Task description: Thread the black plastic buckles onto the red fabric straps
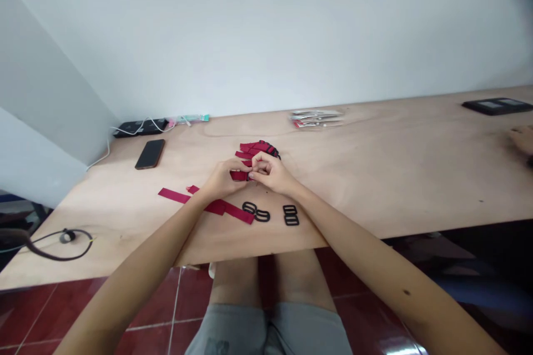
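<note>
My left hand [227, 178] is closed on a short red strap [239, 176] above the middle of the table. Its fingertips meet those of my right hand [270, 173], which pinches at the strap's right end, where a small dark piece shows. Just behind my hands lies a bundle of red straps with black buckles [260, 148]. Loose red strips [239, 212] rest in front, partly under my left forearm. Close to them are black slide buckles [261, 215], and more black buckles [291, 215] lie nearer my right forearm.
Along the wall, the wooden table [375, 177] holds a black power strip [139, 127] and plastic packets [316, 118]. A phone [150, 154] lies left, a cable loop [69, 236] front left, a black device [497, 105] far right. Another person's hand [522, 138] is at the right edge.
</note>
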`<state>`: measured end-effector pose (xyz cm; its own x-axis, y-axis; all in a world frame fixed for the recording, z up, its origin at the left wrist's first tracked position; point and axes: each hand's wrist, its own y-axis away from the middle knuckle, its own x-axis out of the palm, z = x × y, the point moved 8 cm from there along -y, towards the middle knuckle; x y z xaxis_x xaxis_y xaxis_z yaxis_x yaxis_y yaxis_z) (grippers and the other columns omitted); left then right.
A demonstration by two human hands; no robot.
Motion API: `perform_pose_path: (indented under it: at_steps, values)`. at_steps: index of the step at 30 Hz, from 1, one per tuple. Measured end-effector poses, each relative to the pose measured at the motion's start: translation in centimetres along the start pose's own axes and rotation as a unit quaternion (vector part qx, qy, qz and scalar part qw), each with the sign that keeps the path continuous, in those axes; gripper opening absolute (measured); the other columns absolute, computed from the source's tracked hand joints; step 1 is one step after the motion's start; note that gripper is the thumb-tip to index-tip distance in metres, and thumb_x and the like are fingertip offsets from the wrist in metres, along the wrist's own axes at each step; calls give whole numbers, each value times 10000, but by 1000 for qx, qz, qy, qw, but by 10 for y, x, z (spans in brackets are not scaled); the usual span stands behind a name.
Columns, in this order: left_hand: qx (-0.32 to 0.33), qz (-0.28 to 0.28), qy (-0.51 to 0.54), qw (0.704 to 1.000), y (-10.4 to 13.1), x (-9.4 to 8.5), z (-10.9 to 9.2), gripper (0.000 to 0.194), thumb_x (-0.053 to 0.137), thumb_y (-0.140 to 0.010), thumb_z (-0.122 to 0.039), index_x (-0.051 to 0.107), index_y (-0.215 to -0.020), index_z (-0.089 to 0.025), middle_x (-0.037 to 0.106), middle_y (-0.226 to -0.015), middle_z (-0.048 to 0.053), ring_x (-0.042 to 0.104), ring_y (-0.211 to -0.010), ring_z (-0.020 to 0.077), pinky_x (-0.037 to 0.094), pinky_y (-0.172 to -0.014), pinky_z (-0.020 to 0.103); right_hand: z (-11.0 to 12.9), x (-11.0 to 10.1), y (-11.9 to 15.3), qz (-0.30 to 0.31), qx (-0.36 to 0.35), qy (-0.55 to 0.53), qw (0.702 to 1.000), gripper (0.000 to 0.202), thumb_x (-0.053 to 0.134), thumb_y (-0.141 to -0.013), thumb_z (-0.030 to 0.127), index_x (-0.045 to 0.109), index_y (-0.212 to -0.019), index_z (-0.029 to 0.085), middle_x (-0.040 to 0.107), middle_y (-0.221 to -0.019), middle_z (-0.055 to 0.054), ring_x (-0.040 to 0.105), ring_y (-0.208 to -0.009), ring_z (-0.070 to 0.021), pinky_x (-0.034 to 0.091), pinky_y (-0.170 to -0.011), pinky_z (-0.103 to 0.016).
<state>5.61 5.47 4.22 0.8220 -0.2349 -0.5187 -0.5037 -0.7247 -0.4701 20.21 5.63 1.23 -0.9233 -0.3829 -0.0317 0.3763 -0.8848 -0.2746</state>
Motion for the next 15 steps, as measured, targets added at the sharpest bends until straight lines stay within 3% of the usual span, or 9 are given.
perform_pose_path:
  at_steps: [6, 15]
  values:
    - [2, -41, 32, 999, -3, -12, 5, 315, 889, -811, -309, 818, -1095, -191, 809, -1145, 110, 773, -1064, 275, 624, -969, 407, 6, -4, -3, -35, -26, 4, 999, 309, 776, -902, 418, 612, -1092, 236, 670, -832, 8, 617, -723, -159, 458, -639, -272]
    - [32, -41, 24, 998, -3, -4, 0, 276, 849, -862, -314, 779, -1103, -197, 796, -1151, 99, 761, -1070, 254, 608, -980, 397, 4, -7, -2, -41, -23, 3, 999, 375, 807, -888, 455, 654, -1161, 248, 671, -838, 7, 597, -705, -161, 467, -644, -284]
